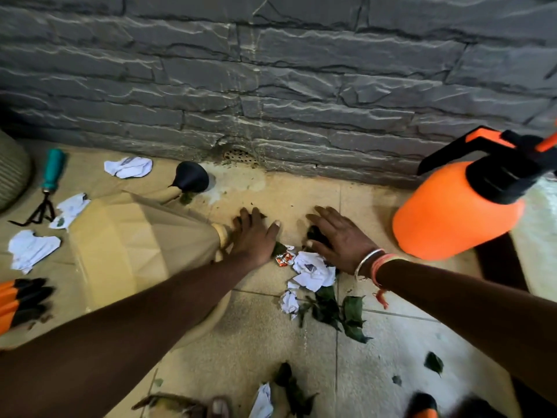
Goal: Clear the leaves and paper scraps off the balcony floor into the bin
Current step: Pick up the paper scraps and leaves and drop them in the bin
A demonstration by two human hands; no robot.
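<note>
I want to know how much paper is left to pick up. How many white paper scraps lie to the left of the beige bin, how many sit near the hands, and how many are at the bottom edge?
Left of the beige bin: 3
Near the hands: 2
Bottom edge: 1
Total: 6 white paper scraps

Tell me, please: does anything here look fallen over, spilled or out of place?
Yes. The beige faceted plastic can lies on its side on the tiled floor, its neck beside the left hand. A small black funnel lies tipped near the wall drain, with a pale wet-looking patch beside it.
</note>
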